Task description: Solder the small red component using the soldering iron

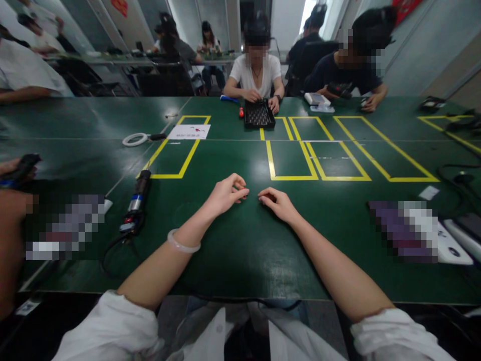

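Note:
Over the green table (225,240) my two hands face each other, a small gap apart, near the middle of the view. My left hand (227,194) is loosely bent, its fingers a little apart and nothing held. A pale bangle (184,242) circles that wrist. My right hand (277,203) rests by the tabletop with its fingers relaxed and curved; the underside is hidden, and no object shows in it. The closest item left of my hands is a black and silver cylindrical tool (136,200) with a cable.
Yellow tape rectangles (295,178) mark the table. Across it a person works at a black tray (259,114) beside a red-ended tool (241,112). A white sheet (190,131) and a white ring (135,139) lie at left. Blurred-out flat items (404,230) lie at right.

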The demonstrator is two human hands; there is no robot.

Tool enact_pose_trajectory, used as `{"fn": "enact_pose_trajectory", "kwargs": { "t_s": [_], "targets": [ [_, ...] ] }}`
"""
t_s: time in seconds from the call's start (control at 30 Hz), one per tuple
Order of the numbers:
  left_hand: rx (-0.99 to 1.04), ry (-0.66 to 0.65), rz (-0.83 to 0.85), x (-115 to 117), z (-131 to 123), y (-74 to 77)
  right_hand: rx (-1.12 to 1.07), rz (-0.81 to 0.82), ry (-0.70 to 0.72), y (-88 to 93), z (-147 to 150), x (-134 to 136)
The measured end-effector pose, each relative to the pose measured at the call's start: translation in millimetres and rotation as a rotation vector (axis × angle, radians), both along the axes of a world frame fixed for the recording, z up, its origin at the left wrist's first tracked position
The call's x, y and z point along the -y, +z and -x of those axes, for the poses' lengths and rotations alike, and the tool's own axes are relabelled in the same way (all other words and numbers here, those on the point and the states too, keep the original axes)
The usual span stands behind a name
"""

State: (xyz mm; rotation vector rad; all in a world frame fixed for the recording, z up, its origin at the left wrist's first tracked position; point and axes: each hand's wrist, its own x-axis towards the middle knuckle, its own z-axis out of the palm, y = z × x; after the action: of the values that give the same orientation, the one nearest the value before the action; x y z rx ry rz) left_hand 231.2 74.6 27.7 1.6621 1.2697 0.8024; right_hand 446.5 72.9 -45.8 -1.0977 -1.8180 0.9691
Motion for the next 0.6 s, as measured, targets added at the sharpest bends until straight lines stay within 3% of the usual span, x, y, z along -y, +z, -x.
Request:
{"fn": "enact_pose_trajectory", "kwargs": {
  "t_s": [0.1,0.27,0.6],
  "targets": [
    [0.051,-0.051,0.026,-6,-18,-16.6,-0.098,0.028,-0.003,-2.5,1,-2],
    [0.109,-0.148,0.042,-10,-18,-36.6,-0.133,0.006,0.008,-1.3,3,-2],
    [0.164,-0.111,0.125,-7,-16,-40.5,-0.087,0.042,0.06,4.1,4,2]
  ]
}}
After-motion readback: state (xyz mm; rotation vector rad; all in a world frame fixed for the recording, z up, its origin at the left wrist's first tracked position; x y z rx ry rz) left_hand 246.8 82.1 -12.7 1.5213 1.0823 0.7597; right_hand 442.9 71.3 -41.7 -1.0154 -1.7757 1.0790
